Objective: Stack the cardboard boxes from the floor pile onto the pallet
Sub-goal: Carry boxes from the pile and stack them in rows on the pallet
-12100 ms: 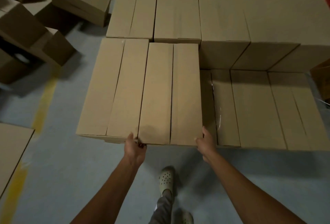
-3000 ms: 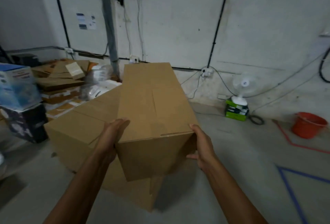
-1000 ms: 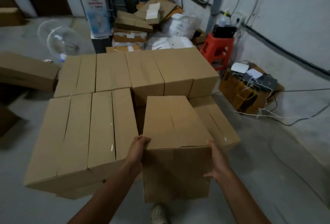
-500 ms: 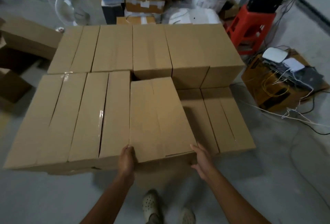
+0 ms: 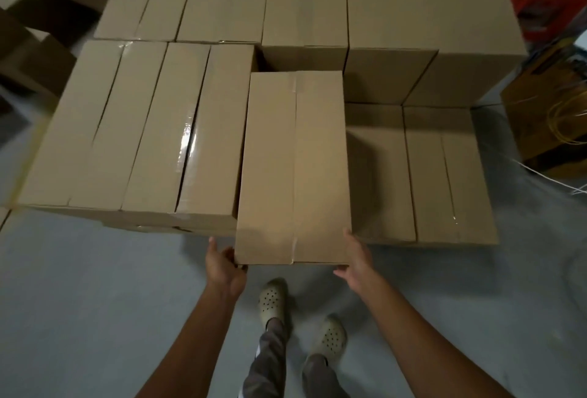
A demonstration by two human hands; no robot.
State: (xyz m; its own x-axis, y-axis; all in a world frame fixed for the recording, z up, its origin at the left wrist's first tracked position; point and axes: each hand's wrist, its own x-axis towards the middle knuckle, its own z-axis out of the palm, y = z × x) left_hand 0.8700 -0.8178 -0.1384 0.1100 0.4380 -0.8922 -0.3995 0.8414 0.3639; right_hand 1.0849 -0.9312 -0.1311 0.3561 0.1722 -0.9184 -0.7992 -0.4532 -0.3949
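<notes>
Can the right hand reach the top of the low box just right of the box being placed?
Probably yes. The right hand holds the near corner of the held box, right beside the low box, whose top is bare; it must only let go.

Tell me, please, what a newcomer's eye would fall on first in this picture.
The cardboard box at centre, gripped at its near corners by the left hand and right hand, stands out first. Taller stacked boxes flank its left, and a lower row of boxes lies to its right.
</notes>
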